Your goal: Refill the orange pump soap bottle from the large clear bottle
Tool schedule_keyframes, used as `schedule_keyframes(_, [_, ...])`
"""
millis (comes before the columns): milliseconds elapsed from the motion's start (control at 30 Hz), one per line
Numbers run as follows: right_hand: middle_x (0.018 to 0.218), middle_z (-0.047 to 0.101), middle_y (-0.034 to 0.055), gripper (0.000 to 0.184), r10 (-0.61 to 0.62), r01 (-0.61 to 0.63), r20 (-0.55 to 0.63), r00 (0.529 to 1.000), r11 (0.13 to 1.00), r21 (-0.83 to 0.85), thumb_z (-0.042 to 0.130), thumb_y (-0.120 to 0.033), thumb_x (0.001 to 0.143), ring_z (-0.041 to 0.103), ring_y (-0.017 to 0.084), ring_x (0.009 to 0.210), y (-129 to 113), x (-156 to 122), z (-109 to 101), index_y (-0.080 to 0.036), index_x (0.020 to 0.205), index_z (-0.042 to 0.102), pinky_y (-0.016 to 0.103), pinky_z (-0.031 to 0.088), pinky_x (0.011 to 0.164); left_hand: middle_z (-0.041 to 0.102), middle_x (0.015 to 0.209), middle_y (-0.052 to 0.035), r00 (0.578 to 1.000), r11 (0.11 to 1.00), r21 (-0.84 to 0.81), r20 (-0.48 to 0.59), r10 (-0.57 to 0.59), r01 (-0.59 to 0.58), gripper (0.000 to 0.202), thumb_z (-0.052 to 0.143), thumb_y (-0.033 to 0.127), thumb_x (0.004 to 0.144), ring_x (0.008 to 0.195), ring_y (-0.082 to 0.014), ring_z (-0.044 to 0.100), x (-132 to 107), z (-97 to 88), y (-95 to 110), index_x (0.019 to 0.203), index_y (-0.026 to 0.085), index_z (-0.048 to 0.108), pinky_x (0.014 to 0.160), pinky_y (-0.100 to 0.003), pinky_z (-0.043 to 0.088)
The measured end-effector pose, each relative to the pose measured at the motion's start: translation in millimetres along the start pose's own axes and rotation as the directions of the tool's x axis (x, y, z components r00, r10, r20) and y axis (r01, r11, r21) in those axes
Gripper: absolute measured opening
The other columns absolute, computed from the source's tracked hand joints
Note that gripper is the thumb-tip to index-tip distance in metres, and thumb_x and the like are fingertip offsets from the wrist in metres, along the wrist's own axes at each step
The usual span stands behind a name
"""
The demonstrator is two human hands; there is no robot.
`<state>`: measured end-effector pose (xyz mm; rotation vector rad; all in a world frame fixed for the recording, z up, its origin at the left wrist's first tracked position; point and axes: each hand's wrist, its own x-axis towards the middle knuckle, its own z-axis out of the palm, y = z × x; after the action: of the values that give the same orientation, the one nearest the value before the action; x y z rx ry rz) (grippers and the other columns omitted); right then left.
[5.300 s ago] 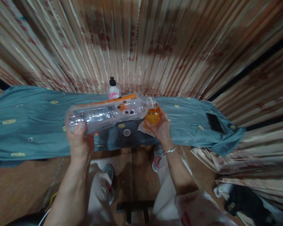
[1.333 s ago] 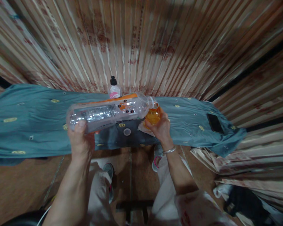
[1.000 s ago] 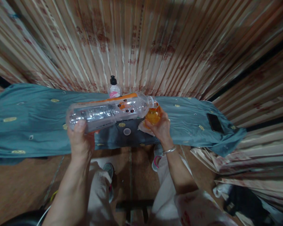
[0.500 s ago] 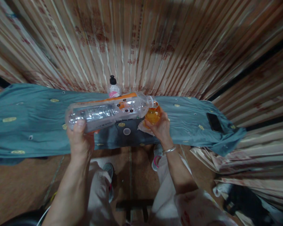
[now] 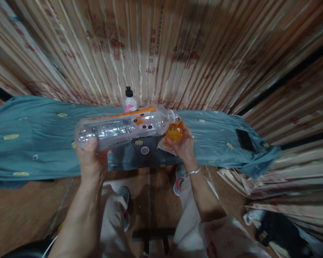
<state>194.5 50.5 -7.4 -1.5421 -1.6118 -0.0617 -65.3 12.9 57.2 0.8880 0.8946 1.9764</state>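
My left hand (image 5: 93, 154) is wrapped round the base end of a large clear plastic bottle (image 5: 115, 129) with an orange label. The bottle lies nearly level in the air, its uncapped neck pointing right. Its mouth meets the rim of a small orange-tinted cup (image 5: 174, 132), which my right hand (image 5: 185, 145) grips from the right side. Whether liquid is flowing at the mouth I cannot tell. Under the cup is a pale crumpled cloth or tissue (image 5: 165, 146), partly hidden by my right hand. A round white cap (image 5: 144, 150) rests on the tablecloth below the bottle.
Behind the large bottle stands a small clear bottle (image 5: 130, 103) with a black top and pink label. A black phone (image 5: 245, 140) lies toward the right end of the blue-green tablecloth (image 5: 43, 139). Pleated curtains (image 5: 161, 53) hang close behind and at the right.
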Motion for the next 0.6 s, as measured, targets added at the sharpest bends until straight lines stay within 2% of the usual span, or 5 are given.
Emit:
schedule_keyframes(133, [0.114,0.068,0.013,0.077,0.009,-0.009,0.003,1.0,1.0,0.008,0.078,-0.043,0.069,0.065,0.03,0.104,0.2,-0.2,0.6,-0.018,0.135,0.049,0.049,0.055,0.089,0.066,0.102,-0.0067,1.0,1.0,0.022,0.015,0.003,-0.004,0.065,0.08,0.046,0.059,0.061,-0.0113,0.049,0.4,1.1,0.9,0.117,0.025,0.063,0.041,-0.02,0.033])
schedule_keyframes(267, [0.114,0.068,0.0133,0.076,0.016,-0.016,-0.001,1.0,1.0,0.009,0.078,-0.041,0.068,0.065,0.03,0.104,-0.7,-0.5,0.5,-0.017,0.135,0.05,0.047,0.056,0.087,0.065,0.099,-0.0057,0.999,1.0,0.003,0.036,0.014,-0.015,0.066,0.081,0.044,0.06,0.06,-0.0106,0.048,0.2,0.6,0.5,0.12,0.025,0.061,0.041,-0.019,0.032])
schedule_keyframes(400, [0.112,0.068,0.0141,0.077,0.012,-0.012,-0.005,1.0,1.0,-0.003,0.079,-0.041,0.068,0.065,0.03,0.104,-0.9,-0.4,0.5,-0.015,0.134,0.05,0.046,0.056,0.088,0.065,0.096,-0.0054,1.0,1.0,0.003,0.014,0.008,-0.008,0.067,0.081,0.046,0.059,0.062,-0.0114,0.051,1.3,-2.2,-2.1,0.119,0.023,0.062,0.042,-0.019,0.035])
schedule_keyframes(600, [0.114,0.068,0.0141,0.077,-0.014,0.014,-0.017,1.0,1.0,-0.001,0.079,-0.042,0.068,0.065,0.031,0.103,2.0,-1.0,1.9,-0.015,0.134,0.049,0.047,0.056,0.087,0.065,0.101,-0.0066,1.0,1.0,-0.001,-0.01,-0.014,0.014,0.07,0.083,0.046,0.055,0.062,-0.0113,0.05,2.2,-2.2,-2.2,0.117,0.022,0.063,0.04,-0.019,0.034])
